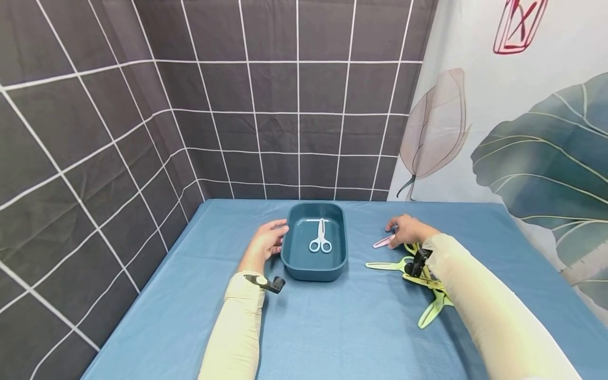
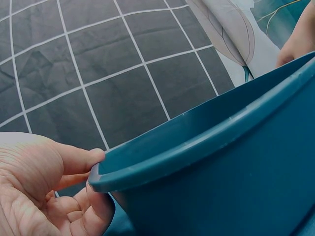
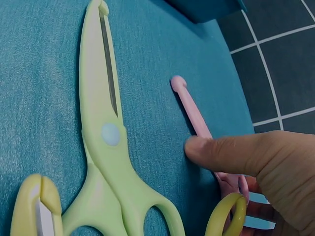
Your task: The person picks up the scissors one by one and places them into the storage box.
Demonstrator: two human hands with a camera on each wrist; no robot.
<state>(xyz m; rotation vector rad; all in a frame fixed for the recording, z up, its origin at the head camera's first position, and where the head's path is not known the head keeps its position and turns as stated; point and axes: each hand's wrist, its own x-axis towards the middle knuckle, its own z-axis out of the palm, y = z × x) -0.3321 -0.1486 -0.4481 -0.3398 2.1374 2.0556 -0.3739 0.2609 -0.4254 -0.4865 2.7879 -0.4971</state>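
Note:
Near the middle of the table stands a teal rectangular bin [image 1: 314, 275], with small white scissors [image 1: 321, 236] lying inside. My left hand [image 1: 267, 242] holds its left rim, thumb at the top edge and curled fingers just below it in the left wrist view. On the right, my right hand [image 1: 409, 230] is over pink scissors [image 3: 195, 114] lying on the cloth. The thumb [image 3: 221, 153] stretches across them, apart from the other fingers, which are partly hidden behind the pink handle. Pale green scissors [image 3: 106, 103] lie beside that hand, blades towards the bin.
Under the right forearm are yellow scissors [image 1: 424, 281] and another green pair [image 1: 432, 312], partly covered by the sleeve. A blue cloth [image 1: 323, 332] covers the table. Dark grid-patterned drapes [image 1: 271, 126] hang behind and at left, a leaf-print drape [image 1: 475, 174] at right.

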